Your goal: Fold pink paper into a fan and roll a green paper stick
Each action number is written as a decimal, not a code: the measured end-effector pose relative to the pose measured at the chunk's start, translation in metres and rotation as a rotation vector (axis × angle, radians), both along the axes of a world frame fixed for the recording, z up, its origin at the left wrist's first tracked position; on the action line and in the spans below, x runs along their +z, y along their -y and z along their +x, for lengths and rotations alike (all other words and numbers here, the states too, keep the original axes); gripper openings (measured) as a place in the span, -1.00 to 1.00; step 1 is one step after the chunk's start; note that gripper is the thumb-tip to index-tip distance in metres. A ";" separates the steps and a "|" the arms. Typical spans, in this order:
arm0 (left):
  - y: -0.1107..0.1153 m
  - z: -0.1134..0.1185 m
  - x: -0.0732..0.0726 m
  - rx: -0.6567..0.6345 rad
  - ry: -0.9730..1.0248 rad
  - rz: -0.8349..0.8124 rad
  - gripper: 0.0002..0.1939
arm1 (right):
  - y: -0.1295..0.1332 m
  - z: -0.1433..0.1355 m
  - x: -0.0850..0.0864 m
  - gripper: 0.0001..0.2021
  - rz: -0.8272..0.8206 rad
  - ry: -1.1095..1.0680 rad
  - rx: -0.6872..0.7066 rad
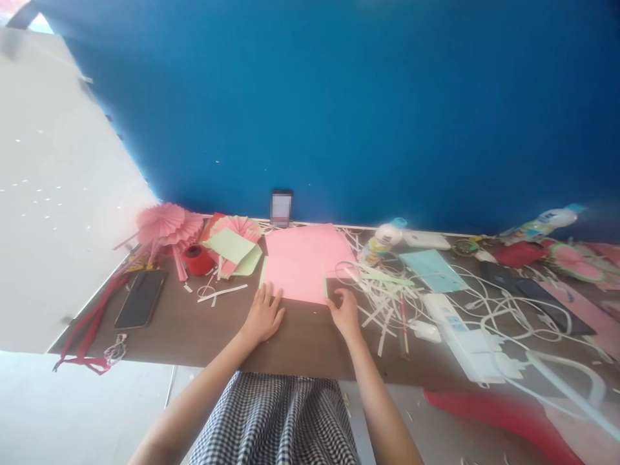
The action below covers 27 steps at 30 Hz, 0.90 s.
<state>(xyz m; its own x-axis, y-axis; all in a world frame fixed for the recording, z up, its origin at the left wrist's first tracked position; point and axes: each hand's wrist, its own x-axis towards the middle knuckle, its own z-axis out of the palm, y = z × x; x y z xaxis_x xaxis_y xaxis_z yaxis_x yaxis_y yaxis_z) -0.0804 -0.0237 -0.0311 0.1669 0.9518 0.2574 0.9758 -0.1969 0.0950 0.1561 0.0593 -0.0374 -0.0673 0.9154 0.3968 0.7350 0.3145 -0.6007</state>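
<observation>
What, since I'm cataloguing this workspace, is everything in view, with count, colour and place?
Paper sheets: at least two, pink, centre
Table: one, brown, beneath
Panel: one, blue, behind
Upright device: one, dark-edged, rear centre
Phone: one, dark, left
Fans: at least two, pink, rear left
Roll: one, red, left
Folded paper: green, left, count unclear
Ribbons: red, far left, count unclear
Strips: many, pale, mostly right
Bottles: two, white, blue-capped, rear right
Flat sheet: one, teal, right
Power strip: one, white, right
Cables: several, white, right
Far-right clutter: mixed, unclear
Checked garment: one, black-white, lap
Left hand, right hand: at sheets' near edge
</observation>
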 end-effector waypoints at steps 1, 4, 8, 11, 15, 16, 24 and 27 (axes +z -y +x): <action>0.000 0.001 0.000 0.002 0.001 0.003 -0.47 | 0.003 0.000 0.001 -0.80 0.028 0.009 -0.008; 0.000 0.003 0.002 0.005 0.011 0.005 -0.48 | 0.018 -0.002 0.006 -0.74 0.122 0.141 0.115; 0.000 -0.001 0.007 -0.006 0.038 -0.008 -0.50 | 0.034 -0.005 0.011 -0.71 0.143 0.350 0.343; 0.001 -0.010 0.010 -0.020 0.057 -0.037 -0.51 | 0.034 -0.002 0.013 -0.71 0.137 0.394 0.332; 0.005 -0.020 0.012 0.009 0.050 -0.063 -0.51 | 0.027 0.004 0.011 -0.70 0.126 0.371 0.337; 0.006 -0.021 0.012 0.028 0.047 -0.062 -0.51 | 0.026 0.005 0.010 -0.70 0.117 0.351 0.333; 0.007 -0.028 0.018 0.037 0.015 -0.037 -0.55 | 0.029 0.003 -0.011 -0.68 0.048 0.151 0.179; 0.000 -0.033 0.022 -0.033 -0.026 -0.042 -0.59 | 0.028 0.000 -0.008 -0.68 0.164 0.189 0.093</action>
<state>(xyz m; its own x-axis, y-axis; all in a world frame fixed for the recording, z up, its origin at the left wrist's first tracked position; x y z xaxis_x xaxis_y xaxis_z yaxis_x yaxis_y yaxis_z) -0.1134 -0.0232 -0.0094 0.2044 0.9555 0.2127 0.9711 -0.2253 0.0786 0.1565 0.0317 -0.0455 -0.2349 0.8263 0.5119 0.7931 0.4674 -0.3906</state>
